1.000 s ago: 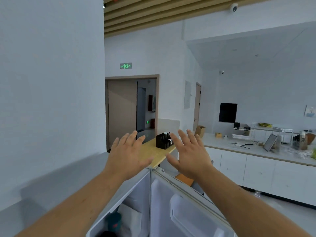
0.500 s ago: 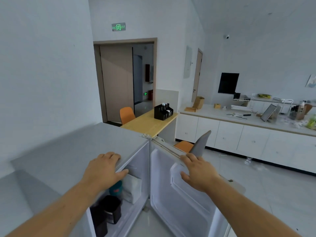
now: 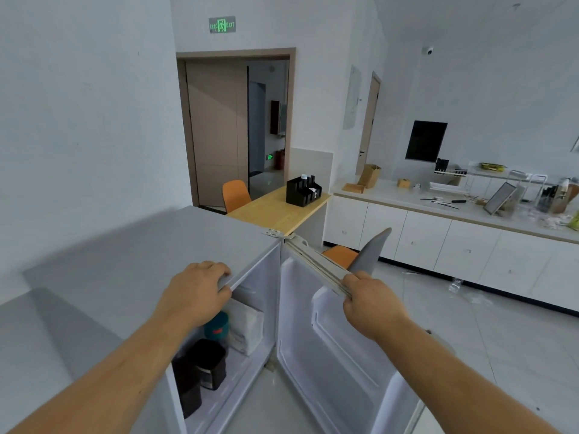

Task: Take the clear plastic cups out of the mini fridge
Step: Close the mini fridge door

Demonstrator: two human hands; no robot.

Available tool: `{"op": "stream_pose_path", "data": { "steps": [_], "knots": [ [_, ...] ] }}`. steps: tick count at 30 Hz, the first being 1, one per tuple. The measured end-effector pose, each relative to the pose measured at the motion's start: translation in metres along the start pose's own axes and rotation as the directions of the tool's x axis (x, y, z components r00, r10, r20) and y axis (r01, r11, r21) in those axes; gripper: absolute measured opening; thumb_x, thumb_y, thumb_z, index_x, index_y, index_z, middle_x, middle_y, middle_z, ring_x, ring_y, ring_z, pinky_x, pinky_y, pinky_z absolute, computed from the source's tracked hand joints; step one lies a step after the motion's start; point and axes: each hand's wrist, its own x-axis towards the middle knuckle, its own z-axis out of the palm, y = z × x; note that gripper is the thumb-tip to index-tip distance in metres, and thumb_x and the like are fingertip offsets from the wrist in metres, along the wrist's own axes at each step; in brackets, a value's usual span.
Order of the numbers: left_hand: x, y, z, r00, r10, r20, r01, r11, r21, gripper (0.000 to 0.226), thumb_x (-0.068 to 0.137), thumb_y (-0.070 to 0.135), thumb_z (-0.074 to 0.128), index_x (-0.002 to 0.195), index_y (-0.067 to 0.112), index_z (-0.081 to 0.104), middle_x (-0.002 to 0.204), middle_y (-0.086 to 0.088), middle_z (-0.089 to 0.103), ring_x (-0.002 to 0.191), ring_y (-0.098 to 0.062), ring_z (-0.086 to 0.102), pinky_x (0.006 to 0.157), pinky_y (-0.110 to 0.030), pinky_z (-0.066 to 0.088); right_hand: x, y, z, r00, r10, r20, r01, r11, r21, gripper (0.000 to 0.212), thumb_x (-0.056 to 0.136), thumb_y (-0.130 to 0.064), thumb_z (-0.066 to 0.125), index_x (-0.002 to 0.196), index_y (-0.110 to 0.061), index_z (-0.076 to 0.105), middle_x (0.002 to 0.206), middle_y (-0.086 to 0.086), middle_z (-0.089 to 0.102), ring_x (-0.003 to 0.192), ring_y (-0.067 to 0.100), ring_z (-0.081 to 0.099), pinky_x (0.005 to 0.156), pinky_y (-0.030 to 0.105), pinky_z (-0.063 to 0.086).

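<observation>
The white mini fridge (image 3: 175, 245) stands below me with its door (image 3: 332, 349) swung open to the right. My left hand (image 3: 195, 292) rests over the front edge of the fridge top, fingers curled on the rim. My right hand (image 3: 371, 303) grips the top edge of the open door. Inside the fridge I see a teal container (image 3: 216, 328), a white packet (image 3: 247, 328) and two dark containers (image 3: 208, 364). No clear plastic cups are visible from this angle.
A wooden table (image 3: 275, 211) with a black organiser (image 3: 302, 191) and orange chairs (image 3: 235, 194) stands behind the fridge. A grey chair back (image 3: 371, 250) rises just past the door. A white counter (image 3: 454, 208) with clutter runs along the right wall. Tiled floor lies to the right.
My view has tilted down. Both hands came down from the air: the left onto the fridge's top edge, the right onto the top of the open door.
</observation>
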Motion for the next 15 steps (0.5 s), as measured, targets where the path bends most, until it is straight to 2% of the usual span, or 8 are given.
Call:
{"op": "stream_pose_path", "data": {
  "steps": [3, 6, 11, 15],
  "knots": [
    [-0.001, 0.0, 0.0, 1.0, -0.009, 0.004, 0.008, 1.0, 0.003, 0.038, 0.095, 0.04, 0.054, 0.131, 0.028, 0.061, 0.131, 0.003, 0.064, 0.112, -0.021, 0.057, 0.092, -0.041, 0.054, -0.002, -0.013, -0.006, 0.999, -0.028, 0.036, 0.029, 0.999, -0.036, 0.019, 0.093, -0.024, 0.046, 0.109, -0.026, 0.057, 0.096, -0.005, 0.046, 0.078, 0.02, 0.053, 0.067, 0.038, 0.055],
    [-0.002, -0.001, 0.001, 1.0, -0.011, -0.005, 0.011, 1.0, -0.008, 0.036, 0.097, 0.041, 0.053, 0.129, 0.028, 0.061, 0.13, 0.004, 0.065, 0.111, -0.021, 0.058, 0.093, -0.041, 0.055, -0.005, -0.026, -0.01, 0.996, -0.077, 0.05, 0.08, 0.995, -0.058, 0.007, 0.094, -0.03, 0.048, 0.098, -0.025, 0.051, 0.095, -0.004, 0.048, 0.074, 0.02, 0.049, 0.062, 0.036, 0.05],
    [-0.003, -0.004, 0.003, 1.0, -0.01, -0.021, 0.009, 0.999, -0.037, 0.036, 0.098, 0.041, 0.05, 0.13, 0.028, 0.061, 0.132, 0.004, 0.065, 0.112, -0.019, 0.058, 0.093, -0.039, 0.054, -0.013, -0.055, -0.009, 0.99, -0.138, 0.012, 0.138, 0.99, -0.034, 0.017, 0.093, -0.037, 0.047, 0.093, -0.023, 0.054, 0.088, -0.006, 0.05, 0.073, 0.017, 0.051, 0.055, 0.032, 0.038],
    [-0.003, -0.003, 0.002, 1.0, -0.011, -0.013, 0.01, 0.999, -0.053, 0.038, 0.099, 0.04, 0.05, 0.133, 0.027, 0.061, 0.135, 0.003, 0.064, 0.116, -0.019, 0.057, 0.097, -0.039, 0.052, -0.015, -0.07, -0.005, 0.981, -0.191, -0.042, 0.192, 0.981, 0.008, 0.021, 0.096, -0.036, 0.042, 0.087, -0.025, 0.057, 0.083, -0.008, 0.052, 0.074, 0.01, 0.051, 0.06, 0.027, 0.043]
  ]
}}
